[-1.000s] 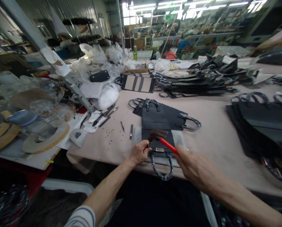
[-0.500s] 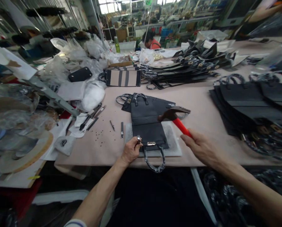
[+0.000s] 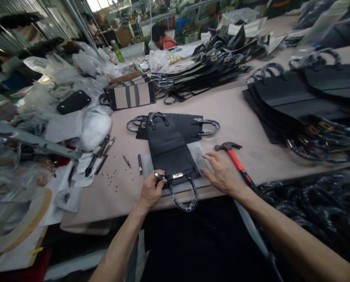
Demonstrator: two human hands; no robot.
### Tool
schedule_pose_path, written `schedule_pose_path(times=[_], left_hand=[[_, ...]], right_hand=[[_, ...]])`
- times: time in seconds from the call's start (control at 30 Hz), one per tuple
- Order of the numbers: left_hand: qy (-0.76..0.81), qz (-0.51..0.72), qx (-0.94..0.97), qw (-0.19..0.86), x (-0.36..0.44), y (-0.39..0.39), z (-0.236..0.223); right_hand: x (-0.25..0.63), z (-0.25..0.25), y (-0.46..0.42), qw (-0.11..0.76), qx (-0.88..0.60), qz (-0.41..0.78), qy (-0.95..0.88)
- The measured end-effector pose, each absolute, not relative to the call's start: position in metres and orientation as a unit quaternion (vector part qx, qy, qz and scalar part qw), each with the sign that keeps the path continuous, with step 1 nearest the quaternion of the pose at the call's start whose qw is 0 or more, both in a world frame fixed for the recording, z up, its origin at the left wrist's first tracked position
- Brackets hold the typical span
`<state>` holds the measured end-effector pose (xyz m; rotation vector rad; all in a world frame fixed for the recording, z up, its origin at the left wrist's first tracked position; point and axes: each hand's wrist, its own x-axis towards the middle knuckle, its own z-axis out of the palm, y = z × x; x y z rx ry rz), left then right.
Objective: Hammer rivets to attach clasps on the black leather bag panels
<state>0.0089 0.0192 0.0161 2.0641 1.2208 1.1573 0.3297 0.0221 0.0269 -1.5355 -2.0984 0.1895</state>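
Observation:
A flat black handbag [image 3: 171, 156] with a metal clasp [image 3: 177, 175] and a wrapped handle [image 3: 183, 196] lies on a pale pad [image 3: 199, 152] at the table's near edge. My left hand [image 3: 150, 190] is closed on a small silver metal tool [image 3: 159, 175] at the bag's lower left corner. Fingers spread, my right hand [image 3: 220, 173] rests flat on the pad just right of the bag. A red-handled hammer [image 3: 237, 161] lies on the table beside my right hand.
More black bags [image 3: 175, 123] lie behind the near one, with stacks at the right [image 3: 298, 98] and far middle [image 3: 201, 70]. Small tools [image 3: 100, 154] and tiny rivets [image 3: 114, 174] lie left. Plastic bags [image 3: 94, 125] and clutter fill the left. A person [image 3: 161, 37] sits far back.
My right hand has put the hammer down on the table and moved, open, onto the pad beside the bag. The left hand stays at the bag's corner. The view has tilted down.

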Motion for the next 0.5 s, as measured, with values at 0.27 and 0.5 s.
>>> schedule_pose_path(times=[0.27,0.5], left_hand=[[0.422,0.395,0.791,0.203,0.010,0.018,0.019],[0.496,0.458,0.686,0.272,0.007,0.015,0.016]], right_hand=[[0.272,0.007,0.022,0.286,-0.514,0.124,-0.799],[0.280,0.007,0.024,0.311,-0.500,0.148,-0.795]])
